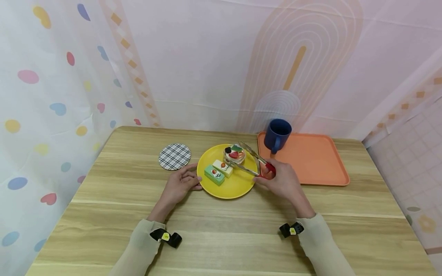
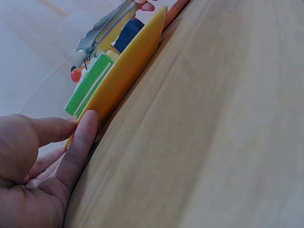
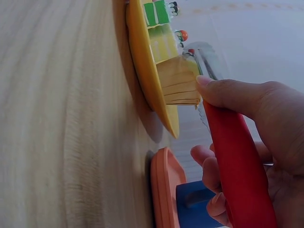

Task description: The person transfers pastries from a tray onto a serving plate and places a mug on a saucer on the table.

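My left hand (image 1: 179, 184) pinches the rim of a yellow plate (image 1: 238, 188), thumb and finger at its edge in the left wrist view. On the plate lie a green cake slice (image 2: 90, 85) and a pale yellow cake slice (image 1: 222, 168), side by side, each with a small orange-red topping. Behind them sits a small round dessert (image 1: 235, 154) with cream, a red strawberry slice and a green leaf. My right hand (image 1: 281, 178) holds metal tongs (image 1: 269, 167) by their red handles. The tongs' arms are spread, their tips around the round dessert.
An orange tray (image 1: 314, 161) lies to the right of the plate, with a dark blue mug (image 1: 277, 135) standing on its back left corner. A round checkered coaster (image 1: 174, 156) lies left of the plate. Patterned cloth (image 1: 200, 65) hangs behind the wooden table (image 1: 224, 234).
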`<state>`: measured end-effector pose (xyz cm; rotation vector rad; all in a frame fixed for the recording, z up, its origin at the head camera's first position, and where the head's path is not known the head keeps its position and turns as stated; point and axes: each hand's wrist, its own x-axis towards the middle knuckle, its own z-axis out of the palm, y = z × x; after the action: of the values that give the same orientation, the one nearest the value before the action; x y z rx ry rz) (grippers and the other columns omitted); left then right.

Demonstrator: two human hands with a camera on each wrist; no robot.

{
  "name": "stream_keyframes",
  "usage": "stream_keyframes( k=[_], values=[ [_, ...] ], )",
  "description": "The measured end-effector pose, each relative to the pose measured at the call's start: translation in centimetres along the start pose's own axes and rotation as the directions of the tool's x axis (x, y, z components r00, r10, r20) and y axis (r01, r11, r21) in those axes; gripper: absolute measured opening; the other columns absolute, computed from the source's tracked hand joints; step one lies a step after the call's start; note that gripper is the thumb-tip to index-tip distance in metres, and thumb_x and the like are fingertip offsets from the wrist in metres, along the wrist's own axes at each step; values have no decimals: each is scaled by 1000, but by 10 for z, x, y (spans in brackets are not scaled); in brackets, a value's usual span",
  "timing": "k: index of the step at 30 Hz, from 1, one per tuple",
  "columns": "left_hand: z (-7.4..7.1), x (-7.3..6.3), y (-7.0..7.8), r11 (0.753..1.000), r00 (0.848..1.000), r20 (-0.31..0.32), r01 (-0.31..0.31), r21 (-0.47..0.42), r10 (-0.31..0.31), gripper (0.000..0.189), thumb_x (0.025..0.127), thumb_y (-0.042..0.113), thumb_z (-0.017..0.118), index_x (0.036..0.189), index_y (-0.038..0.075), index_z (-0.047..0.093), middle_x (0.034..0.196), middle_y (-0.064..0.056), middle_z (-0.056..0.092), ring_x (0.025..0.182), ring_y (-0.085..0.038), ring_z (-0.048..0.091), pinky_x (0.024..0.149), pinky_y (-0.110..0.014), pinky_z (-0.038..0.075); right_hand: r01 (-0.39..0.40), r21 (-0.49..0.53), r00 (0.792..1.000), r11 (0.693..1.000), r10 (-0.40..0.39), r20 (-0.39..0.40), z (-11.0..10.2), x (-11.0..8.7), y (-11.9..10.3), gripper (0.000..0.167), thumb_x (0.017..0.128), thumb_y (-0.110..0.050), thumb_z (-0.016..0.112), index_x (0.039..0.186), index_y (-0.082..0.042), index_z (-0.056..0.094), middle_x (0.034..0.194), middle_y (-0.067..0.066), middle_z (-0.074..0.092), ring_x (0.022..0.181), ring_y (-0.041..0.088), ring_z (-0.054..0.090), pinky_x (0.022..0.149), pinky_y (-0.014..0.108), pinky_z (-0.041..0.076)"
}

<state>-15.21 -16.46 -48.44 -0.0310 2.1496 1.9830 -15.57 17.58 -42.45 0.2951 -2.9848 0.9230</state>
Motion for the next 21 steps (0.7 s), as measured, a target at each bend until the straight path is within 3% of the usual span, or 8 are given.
stream_keyframes(
  k=[5, 14, 21],
  values=[
    [0, 0, 0, 1000, 1000, 2, -1, -3, 1, 56, 98, 1, 67, 151, 5, 47, 106, -17, 65, 84, -11, 74, 81, -32, 69, -2, -2, 1000, 1000, 2, -13, -2, 0, 1, 65, 79, -42, 89, 126, -5, 67, 71, 3, 49, 64, 19, 46, 49, 22, 30],
    [1, 2, 1, 1000, 1000, -1, 6, 2, -6, 55, 98, 2, 66, 150, 6, 48, 106, -16, 64, 84, -11, 74, 81, -32, 69, 46, 25, 998, 999, -45, -37, -5, 0, 4, 47, 78, -43, 89, 97, -7, 65, 68, 1, 48, 61, 16, 44, 49, 22, 31],
    [0, 0, 0, 1000, 1000, -8, 4, 7, -4, 56, 98, 2, 67, 151, 7, 48, 104, -13, 66, 84, -12, 74, 80, -32, 69, 40, 42, 998, 998, -38, -48, -9, 1, 5, 50, 80, -44, 88, 105, -6, 67, 74, 4, 58, 61, 16, 45, 49, 23, 32]
  ],
)
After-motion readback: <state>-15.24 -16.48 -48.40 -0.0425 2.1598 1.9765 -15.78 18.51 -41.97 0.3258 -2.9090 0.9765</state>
